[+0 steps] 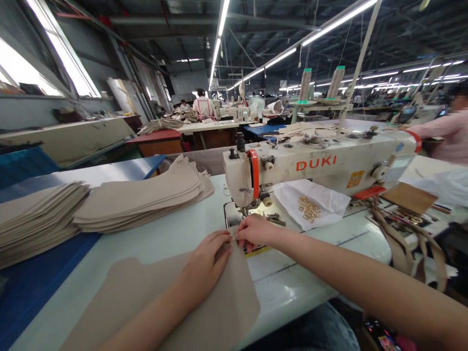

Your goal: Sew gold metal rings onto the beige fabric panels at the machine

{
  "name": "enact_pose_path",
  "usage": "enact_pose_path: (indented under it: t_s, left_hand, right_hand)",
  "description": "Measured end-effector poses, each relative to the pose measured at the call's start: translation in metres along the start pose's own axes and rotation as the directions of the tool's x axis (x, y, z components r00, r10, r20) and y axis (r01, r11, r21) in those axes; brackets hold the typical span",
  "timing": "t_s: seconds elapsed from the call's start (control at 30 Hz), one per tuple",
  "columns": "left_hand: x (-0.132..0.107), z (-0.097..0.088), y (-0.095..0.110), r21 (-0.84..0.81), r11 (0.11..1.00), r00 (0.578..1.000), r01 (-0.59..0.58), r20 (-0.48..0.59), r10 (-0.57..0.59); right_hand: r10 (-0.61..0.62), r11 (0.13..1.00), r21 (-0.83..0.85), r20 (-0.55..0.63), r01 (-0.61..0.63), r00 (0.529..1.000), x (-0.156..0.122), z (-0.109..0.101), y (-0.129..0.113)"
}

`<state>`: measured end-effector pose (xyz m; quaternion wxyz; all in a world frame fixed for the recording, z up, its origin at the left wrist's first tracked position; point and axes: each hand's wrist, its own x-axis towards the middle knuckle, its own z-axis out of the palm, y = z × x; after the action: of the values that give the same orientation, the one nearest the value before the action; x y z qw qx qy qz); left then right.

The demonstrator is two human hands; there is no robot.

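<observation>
A large tan fabric panel [234, 297] lies on the pale sewing table, its far end by the needle area of a white sewing machine [285, 163] marked DUKI. My left hand [208, 258] rests on the panel with curled fingers, thumb and fingertips closed at its far edge. Close beside it, my right hand [254, 230] pinches the same edge just in front of the presser foot. Whatever small piece may sit between the fingertips is too hidden to make out. Gold-coloured metal rings [309, 208] lie on a white sheet [332, 202] right of the needle.
Stacks of tan panels [142, 195] lie on the left, partly on a blue surface [54, 287]. Tan straps [393, 243] hang at the table's right side. Thread cones [305, 87] stand behind the machine. A person in pink [451, 129] is at far right.
</observation>
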<state>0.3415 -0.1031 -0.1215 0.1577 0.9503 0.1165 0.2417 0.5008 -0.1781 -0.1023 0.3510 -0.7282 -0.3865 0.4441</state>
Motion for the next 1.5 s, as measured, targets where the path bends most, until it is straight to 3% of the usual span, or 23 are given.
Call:
enact_pose_path:
  t_s: [0.2,0.43,0.57,0.67,0.77,0.83,0.87,0.97,1.0,1.03,1.1,1.27,1.4,1.5]
  left_hand:
    - [0.016,0.008,0.002,0.145,0.975,0.973,-0.166,-0.134,0.185]
    - [0.019,0.014,0.000,0.172,0.964,0.963,-0.204,-0.142,0.229]
    - [0.019,0.017,-0.001,0.172,0.961,0.962,-0.216,-0.127,0.240]
    - [0.020,0.017,-0.002,0.170,0.964,0.969,-0.205,-0.102,0.224]
    - [0.020,0.016,-0.003,0.153,0.970,0.975,-0.190,-0.089,0.205]
    - [0.020,0.015,-0.003,0.138,0.972,0.975,-0.189,-0.093,0.203]
    - [0.020,0.015,-0.003,0.132,0.973,0.974,-0.191,-0.094,0.204]
    - [0.020,0.015,-0.003,0.122,0.973,0.974,-0.195,-0.093,0.207]
    - [0.020,0.015,-0.003,0.122,0.973,0.974,-0.194,-0.092,0.205]
    - [0.020,0.015,-0.003,0.122,0.974,0.975,-0.192,-0.091,0.204]
    - [0.020,0.014,-0.003,0.123,0.974,0.975,-0.192,-0.091,0.203]
    - [0.020,0.012,-0.003,0.130,0.971,0.975,-0.203,-0.065,0.212]
    - [0.020,0.013,-0.004,0.141,0.966,0.973,-0.218,-0.043,0.226]
    - [0.019,0.015,-0.005,0.152,0.962,0.969,-0.228,-0.066,0.240]
  right_hand:
    - [0.031,0.997,-0.076,0.022,-0.029,0.999,-0.001,-0.004,-0.009]
    - [0.033,0.986,-0.167,0.030,-0.027,0.999,0.000,-0.007,-0.010]
    - [-0.032,0.960,-0.277,0.017,0.035,0.999,0.000,-0.006,-0.008]
    - [-0.154,0.903,-0.414,-0.062,0.115,0.986,-0.006,-0.007,-0.003]
    - [-0.328,0.806,-0.551,-0.110,0.217,0.938,-0.023,-0.012,0.008]
    - [-0.443,0.694,-0.641,-0.023,0.327,0.896,-0.038,-0.017,0.019]
    - [-0.506,0.597,-0.692,0.068,0.406,0.860,-0.044,-0.020,0.025]
    - [-0.664,0.111,-0.780,0.404,0.617,0.630,-0.057,-0.025,0.038]
    - [-0.678,-0.002,-0.777,0.464,0.630,0.570,-0.058,-0.026,0.040]
    - [-0.686,-0.058,-0.778,0.486,0.626,0.541,-0.058,-0.025,0.042]
    - [-0.703,-0.088,-0.795,0.476,0.600,0.528,-0.053,-0.022,0.043]
    - [-0.788,-0.006,-0.833,0.345,0.553,0.510,-0.038,-0.012,0.040]
    - [-0.792,-0.039,-0.785,0.402,0.619,0.460,-0.037,-0.007,0.040]
    - [-0.772,-0.016,-0.747,0.432,0.665,0.467,-0.037,-0.005,0.041]
